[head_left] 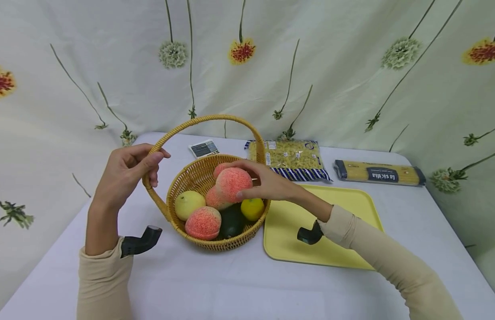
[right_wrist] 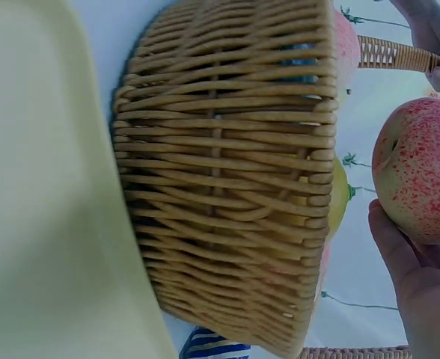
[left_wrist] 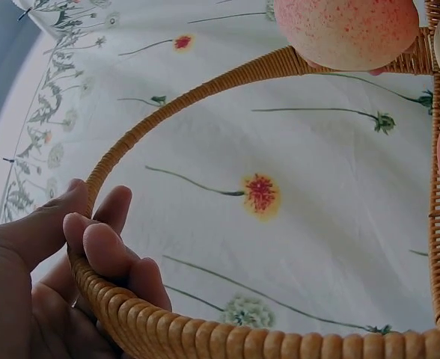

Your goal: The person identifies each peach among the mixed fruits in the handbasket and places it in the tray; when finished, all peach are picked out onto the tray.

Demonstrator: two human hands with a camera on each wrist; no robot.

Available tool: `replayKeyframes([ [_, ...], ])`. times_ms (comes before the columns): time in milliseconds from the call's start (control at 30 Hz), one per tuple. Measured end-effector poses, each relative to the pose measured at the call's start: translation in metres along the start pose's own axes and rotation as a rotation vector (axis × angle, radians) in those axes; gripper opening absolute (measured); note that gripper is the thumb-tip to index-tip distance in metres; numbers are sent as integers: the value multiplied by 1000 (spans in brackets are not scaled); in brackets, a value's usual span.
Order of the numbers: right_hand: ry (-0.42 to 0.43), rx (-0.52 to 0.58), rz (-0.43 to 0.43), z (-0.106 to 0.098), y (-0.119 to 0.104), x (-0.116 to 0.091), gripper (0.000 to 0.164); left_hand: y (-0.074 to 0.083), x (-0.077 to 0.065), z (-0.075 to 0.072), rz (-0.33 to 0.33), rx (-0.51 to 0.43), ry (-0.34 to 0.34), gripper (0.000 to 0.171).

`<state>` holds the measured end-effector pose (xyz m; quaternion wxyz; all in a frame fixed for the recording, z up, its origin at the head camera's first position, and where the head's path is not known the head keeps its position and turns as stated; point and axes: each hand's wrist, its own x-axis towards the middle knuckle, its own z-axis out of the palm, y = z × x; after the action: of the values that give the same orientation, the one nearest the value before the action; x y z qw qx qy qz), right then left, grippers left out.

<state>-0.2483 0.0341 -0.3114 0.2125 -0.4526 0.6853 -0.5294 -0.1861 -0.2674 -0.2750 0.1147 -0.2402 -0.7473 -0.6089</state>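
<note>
We had our left grip [head_left: 129,171] curled round the handle [head_left: 221,117] of the basket [head_left: 225,245], while our right grip [head_left: 270,180], spread only as wide as the peach [head_left: 233,184] it clasped, held that above the basket. Other fruit [head_left: 203,223] lay inside. A yellow tray [head_left: 285,235] sat just beside the basket on the surface [head_left: 215,284], a pasta bag [head_left: 297,156] farther back.

The left hand [head_left: 127,171] grips a basket handle [head_left: 207,118], the right hand [head_left: 269,181] a peach [head_left: 233,183] (pink, mottled).
</note>
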Motion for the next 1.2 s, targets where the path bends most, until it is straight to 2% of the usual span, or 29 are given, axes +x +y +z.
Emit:
replayKeyframes([
  [433,95,-51,43,-4,6,-32,59,-2,0,1,5,-12,-13,12],
  [633,116,-57,41,-8,9,-43,59,-1,0,1,3,13,-4,11],
  [867,140,-47,79,-14,10,-56,63,-2,-1,0,9,-9,-3,11],
  [1200,200,-27,97,-35,35,-78,62,-1,0,1,10,-15,-7,12],
])
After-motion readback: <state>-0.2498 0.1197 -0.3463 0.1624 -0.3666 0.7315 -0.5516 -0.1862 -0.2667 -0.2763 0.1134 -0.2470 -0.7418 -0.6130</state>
